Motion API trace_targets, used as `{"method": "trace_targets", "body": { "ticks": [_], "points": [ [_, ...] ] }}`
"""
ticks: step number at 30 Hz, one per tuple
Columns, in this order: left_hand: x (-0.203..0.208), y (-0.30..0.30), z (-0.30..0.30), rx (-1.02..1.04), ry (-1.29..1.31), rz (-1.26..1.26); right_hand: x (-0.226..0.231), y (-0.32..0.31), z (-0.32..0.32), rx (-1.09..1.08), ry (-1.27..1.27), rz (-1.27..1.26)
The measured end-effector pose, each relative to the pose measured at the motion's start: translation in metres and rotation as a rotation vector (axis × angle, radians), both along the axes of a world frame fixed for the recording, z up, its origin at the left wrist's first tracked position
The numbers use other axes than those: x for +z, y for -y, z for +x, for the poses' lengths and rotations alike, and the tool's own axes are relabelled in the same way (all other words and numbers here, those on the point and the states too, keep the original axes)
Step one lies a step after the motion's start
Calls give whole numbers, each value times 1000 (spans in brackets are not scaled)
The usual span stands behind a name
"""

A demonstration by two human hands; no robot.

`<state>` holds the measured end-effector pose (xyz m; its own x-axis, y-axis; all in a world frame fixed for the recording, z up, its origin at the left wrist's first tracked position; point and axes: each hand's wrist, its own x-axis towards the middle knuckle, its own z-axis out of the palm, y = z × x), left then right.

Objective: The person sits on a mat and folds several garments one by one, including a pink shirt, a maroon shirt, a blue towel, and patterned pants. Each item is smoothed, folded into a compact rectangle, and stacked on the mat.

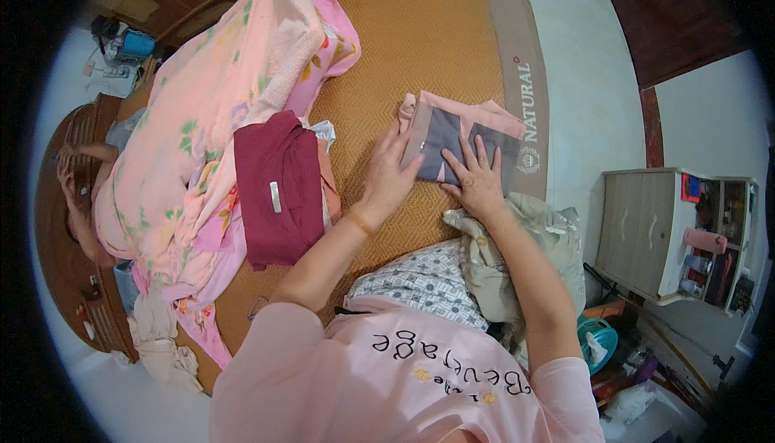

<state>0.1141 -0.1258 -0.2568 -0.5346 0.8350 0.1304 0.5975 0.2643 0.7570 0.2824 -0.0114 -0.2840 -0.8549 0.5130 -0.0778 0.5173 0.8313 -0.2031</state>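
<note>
A pink and dark grey garment [440,131] lies folded on the woven bed mat [428,31]. My right hand [478,181] rests flat on its lower part, fingers spread. At the garment's left edge is my left hand [391,170], fingers stretched out and the tips beside a small pink fold. Neither hand grips anything that I can see. Left of my left forearm, a folded maroon garment [278,189] sits on top of other folded clothes, whose peach and white edges show.
A pink floral blanket [194,120] is heaped along the left. Beyond it, another person's arm [81,217] shows by the wooden headboard [52,273]. Crumpled pale clothes [545,237] lie near my right forearm. A cabinet [638,229] and a teal basin [597,342] stand on the right.
</note>
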Motion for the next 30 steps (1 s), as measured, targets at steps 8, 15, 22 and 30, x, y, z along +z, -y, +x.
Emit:
{"method": "trace_targets", "body": {
  "ticks": [8, 15, 22, 30],
  "points": [
    [70, 123, -129, 497, -513, 40, -9, -35, -32, -143, -108, 8],
    [46, 208, -172, 656, 596, -118, 7, 9, -61, -74, -540, -208],
    [43, 196, -162, 473, 177, -204, 16, 106, -77, -15, -592, -730],
    [65, 164, -113, 539, -280, -410, -7, 159, -104, -186, -443, -1369]
  ]
}}
